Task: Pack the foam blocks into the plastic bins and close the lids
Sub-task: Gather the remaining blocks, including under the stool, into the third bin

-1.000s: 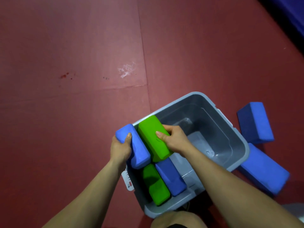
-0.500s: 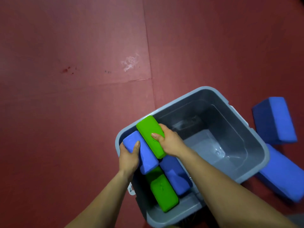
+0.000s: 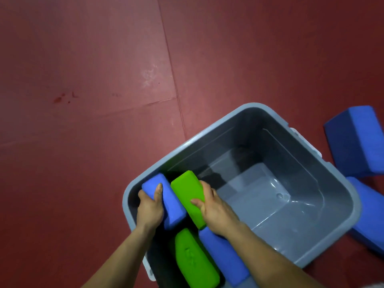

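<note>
Two grips inside grey plastic bin [image 3: 307,169]: left hand [image 3: 149,210] clasps blue rectangular foam block [image 3: 172,204], right hand [image 3: 216,213] green rectangular foam block [image 3: 187,194], across long sides; prob. light, squashy.

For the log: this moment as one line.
left hand: holds blue block | right hand: holds green block | both inside grey bin

A person's left hand [image 3: 150,208] grips a blue foam block [image 3: 173,204] and the right hand [image 3: 216,213] grips a green block [image 3: 186,189]. The two blocks are side by side inside a grey plastic bin [image 3: 270,142] at lower centre of the frame. A second green block [image 3: 193,258] and a second blue block [image 3: 224,254] lie below them in the bin. On the red floor [image 3: 83,142] at the right edge, an upper loose block [image 3: 357,142] and a lower loose block [image 3: 369,217], both blue, sit just beside the bin.
</note>
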Available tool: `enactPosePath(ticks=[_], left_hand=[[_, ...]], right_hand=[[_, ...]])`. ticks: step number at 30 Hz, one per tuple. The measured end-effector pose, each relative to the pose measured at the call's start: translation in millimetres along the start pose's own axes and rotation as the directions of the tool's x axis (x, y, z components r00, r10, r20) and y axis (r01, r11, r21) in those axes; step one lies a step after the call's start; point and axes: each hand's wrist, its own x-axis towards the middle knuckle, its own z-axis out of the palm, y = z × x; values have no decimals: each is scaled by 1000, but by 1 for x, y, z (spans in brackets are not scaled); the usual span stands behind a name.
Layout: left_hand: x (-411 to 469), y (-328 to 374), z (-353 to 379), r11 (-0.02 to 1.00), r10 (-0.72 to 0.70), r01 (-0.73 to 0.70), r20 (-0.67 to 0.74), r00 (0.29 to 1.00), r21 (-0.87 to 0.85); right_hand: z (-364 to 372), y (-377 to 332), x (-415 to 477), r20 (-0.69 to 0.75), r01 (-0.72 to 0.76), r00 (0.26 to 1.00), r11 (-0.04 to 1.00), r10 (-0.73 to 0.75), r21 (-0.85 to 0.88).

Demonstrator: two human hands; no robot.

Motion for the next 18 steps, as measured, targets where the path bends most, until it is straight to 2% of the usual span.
enactPosePath(ticks=[3,5,13,18], left_hand=[[-10,-3,15,996,16,-13,-36,999,89],[-18,-11,21,992,45,-33,-91,995,124],[-39,-9,22,967,73,-37,-136,988,251],[-40,-14,19,919,217,-162,-119,969,358]], right_hand=[[-5,-6,22,24,-83,996,995,85,-57],[0,-13,26,3,-90,996,992,91,-91],[14,-28,24,-20,-181,983,982,180,-61],[20,-38,13,-29,-285,958,940,285,-186]])
